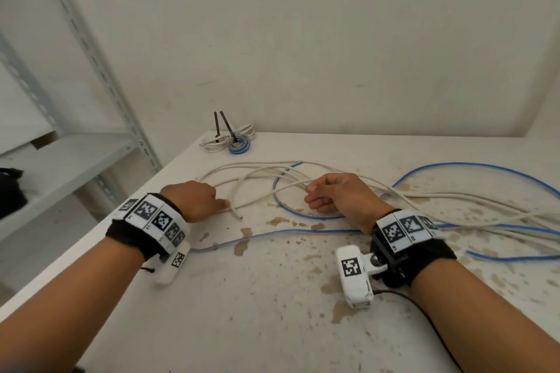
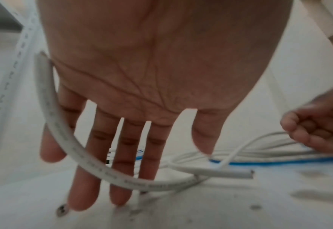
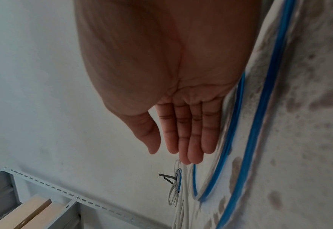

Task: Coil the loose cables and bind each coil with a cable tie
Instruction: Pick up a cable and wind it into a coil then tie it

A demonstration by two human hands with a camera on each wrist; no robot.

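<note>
Loose white cables and a blue cable sprawl tangled across the stained white table. My left hand lies low at the left, fingers straight and spread. One white cable arcs across those fingers, and its cut end lies just beyond them. My right hand hovers over the tangle's middle, fingers relaxed and holding nothing. The blue cable runs beside it. At the far edge lie a bound white coil and a bound blue-and-white coil, with black tie tails sticking up.
A grey metal shelf rack stands left of the table, with a dark object on it. The wall rises right behind the table. A black lead trails from my right wrist camera across the near table.
</note>
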